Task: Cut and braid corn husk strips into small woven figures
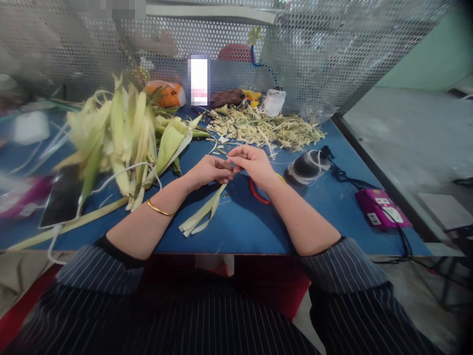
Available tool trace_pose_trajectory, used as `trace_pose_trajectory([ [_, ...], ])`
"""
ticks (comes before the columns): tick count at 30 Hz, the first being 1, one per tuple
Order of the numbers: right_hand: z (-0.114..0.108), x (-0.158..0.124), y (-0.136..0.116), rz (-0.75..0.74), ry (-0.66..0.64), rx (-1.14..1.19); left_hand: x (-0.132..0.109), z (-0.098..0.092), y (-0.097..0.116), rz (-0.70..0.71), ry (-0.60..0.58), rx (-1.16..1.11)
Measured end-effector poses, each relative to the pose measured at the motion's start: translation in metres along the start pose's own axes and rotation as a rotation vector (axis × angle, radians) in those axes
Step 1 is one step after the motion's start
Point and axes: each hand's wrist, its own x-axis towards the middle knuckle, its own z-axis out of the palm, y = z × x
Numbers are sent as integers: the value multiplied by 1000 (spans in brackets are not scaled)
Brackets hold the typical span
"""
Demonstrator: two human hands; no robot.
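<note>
My left hand (215,169) is closed around the upper end of a folded corn husk strip (202,213), whose pale green tails hang toward the table's front. My right hand (252,162) meets it fingertip to fingertip, thumb and fingers pinched together. What the right fingers hold is too small to make out. A thin white thread runs from behind the right hand toward a dark cylinder wound with white thread (308,167). Under the right wrist lies a red ring (256,193), partly hidden, perhaps a roll of tape.
Left stands a large heap of corn husks (127,133), beside a phone (62,197) with a white cable. Husk scraps (258,125) cover the back. A lit screen (198,81) stands before the perforated metal panel (221,37). At right is a purple power strip (384,208) with black cords.
</note>
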Motion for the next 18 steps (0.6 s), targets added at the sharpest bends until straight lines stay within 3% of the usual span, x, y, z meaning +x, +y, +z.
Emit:
trace_pose_trajectory([
  [6, -10, 3, -2, -115, 135, -163, 2, 1, -2, 24, 21, -57],
  [12, -18, 1, -7, -59, -67, -368, 3, 0, -3, 133, 34, -107],
  [18, -17, 3, -4, -58, -95, -498, 3, -1, -5, 186, 46, -100],
])
